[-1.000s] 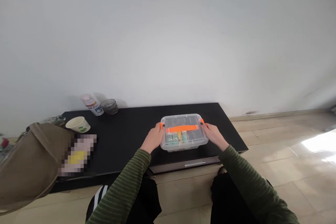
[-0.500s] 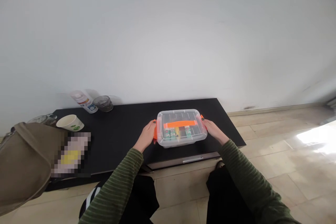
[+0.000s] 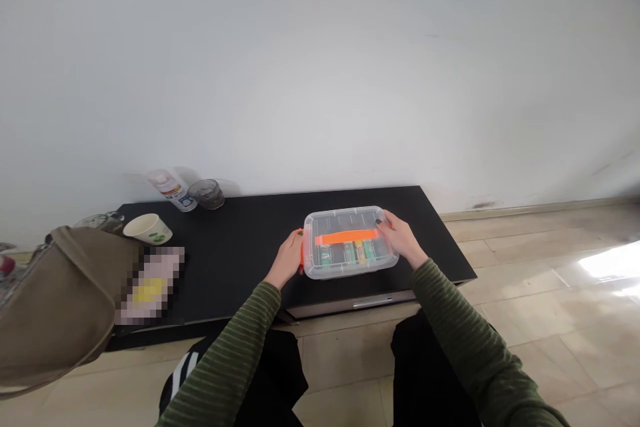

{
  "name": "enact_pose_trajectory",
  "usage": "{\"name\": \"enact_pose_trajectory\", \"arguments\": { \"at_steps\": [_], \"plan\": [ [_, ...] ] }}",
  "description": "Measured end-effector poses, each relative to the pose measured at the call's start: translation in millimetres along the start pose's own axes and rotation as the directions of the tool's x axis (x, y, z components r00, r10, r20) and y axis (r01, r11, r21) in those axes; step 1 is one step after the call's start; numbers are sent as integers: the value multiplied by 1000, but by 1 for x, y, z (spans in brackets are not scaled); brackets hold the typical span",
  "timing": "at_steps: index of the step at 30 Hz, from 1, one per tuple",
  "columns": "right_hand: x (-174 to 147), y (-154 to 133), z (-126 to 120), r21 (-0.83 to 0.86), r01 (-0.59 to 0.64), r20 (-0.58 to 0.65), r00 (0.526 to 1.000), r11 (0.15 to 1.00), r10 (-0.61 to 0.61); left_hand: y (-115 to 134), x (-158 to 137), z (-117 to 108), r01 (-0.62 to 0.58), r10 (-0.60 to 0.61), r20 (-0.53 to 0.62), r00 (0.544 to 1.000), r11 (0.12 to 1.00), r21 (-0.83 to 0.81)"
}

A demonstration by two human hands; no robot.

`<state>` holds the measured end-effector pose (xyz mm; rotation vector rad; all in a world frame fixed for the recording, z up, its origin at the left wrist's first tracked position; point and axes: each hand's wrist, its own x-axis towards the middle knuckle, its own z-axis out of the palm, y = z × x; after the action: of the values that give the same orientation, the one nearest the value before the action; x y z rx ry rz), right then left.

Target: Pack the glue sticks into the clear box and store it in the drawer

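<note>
**Lidded clear box [image 3: 351, 246] held by both ends over a black tabletop [image 3: 245, 240]**

The black tabletop is long and low, set against a pale, plain wall [image 3: 320, 80]. Tan floor tiles [image 3: 525, 320] run in front and off to the right, where bright light falls on them. At the left end sit a brown bag [image 3: 65, 310], a pixelated flat item [image 3: 153, 287], a white paper cup [image 3: 149, 229], a spray can [image 3: 173, 191] and a dark glass [image 3: 207, 195], the last two near the wall.

The lidded clear box is on the right half, its long axis running left to right, roughly in line with the front edge. Its orange handle [image 3: 345, 237] lies lengthwise across the lid, and small packs [image 3: 359, 252] show through beneath. Whether its base touches the tabletop cannot be told.

The hands are apart, clamped on opposite ends: left hand [image 3: 286, 258] by the orange latch [image 3: 302, 253], right hand [image 3: 400, 238] with its thumb over the lid.

The front edge passes close below the box, above a drawer pull [image 3: 373, 302]. Strips of black surface lie behind it and to its right; the widest stretch reaches left toward the paper cup.
</note>
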<state>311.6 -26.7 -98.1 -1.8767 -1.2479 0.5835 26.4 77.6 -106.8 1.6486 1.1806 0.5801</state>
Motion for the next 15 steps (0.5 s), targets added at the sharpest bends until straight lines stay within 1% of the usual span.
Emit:
{"name": "enact_pose_trajectory", "arguments": {
  "at_steps": [2, 3, 5, 6, 7, 8, 9, 10, 11, 12, 13, 14, 15],
  "plan": [
    [-4, -5, 2, 29, 10, -61, 998, 1000, -8, -2, 2, 1, -8, 9, 12, 1000, 998, -57],
    [-5, -7, 2, 72, 26, -113, 993, 997, -17, -3, 2, 1, -13, 15, 21, 1000, 996, -90],
    [-5, -8, -3, 225, 105, -240, 970, 969, -50, -4, 3, 1, -14, 15, 13, 1000, 994, -109],
    [-5, -6, -8, 315, 171, -309, 949, 934, -69, -4, 3, 0, -12, 13, 5, 1000, 994, -108],
    [-4, -4, -16, 393, 244, -384, 920, 887, -83, -3, 3, -2, -9, 8, -8, 1000, 995, -102],
    [-3, 1, -27, 444, 318, -465, 881, 838, -88, -3, 2, -4, -4, 2, -25, 1000, 996, -93],
    [-1, 6, -39, 464, 386, -549, 832, 798, -84, -3, 2, -6, 1, -5, -43, 999, 997, -82],
    [1, 14, -51, 452, 444, -635, 769, 774, -70, -3, 2, -9, 6, -11, -60, 998, 997, -73],
    [3, 22, -63, 420, 487, -711, 701, 766, -55, -3, 1, -12, 11, -16, -79, 997, 998, -66],
    [5, 31, -73, 382, 511, -762, 646, 770, -50, -4, 1, -16, 17, -22, -97, 995, 998, -61],
    [6, 40, -82, 348, 517, -786, 615, 782, -57, -5, 1, -19, 24, -30, -118, 993, 998, -53],
    [6, 49, -88, 315, 506, -789, 609, 803, -74, -6, 1, -23, 33, -39, -136, 990, 999, -41],
    [5, 57, -91, 282, 477, -771, 629, 833, -99, -8, 1, -27, 47, -50, -149, 988, 999, -25]
  ]
}}
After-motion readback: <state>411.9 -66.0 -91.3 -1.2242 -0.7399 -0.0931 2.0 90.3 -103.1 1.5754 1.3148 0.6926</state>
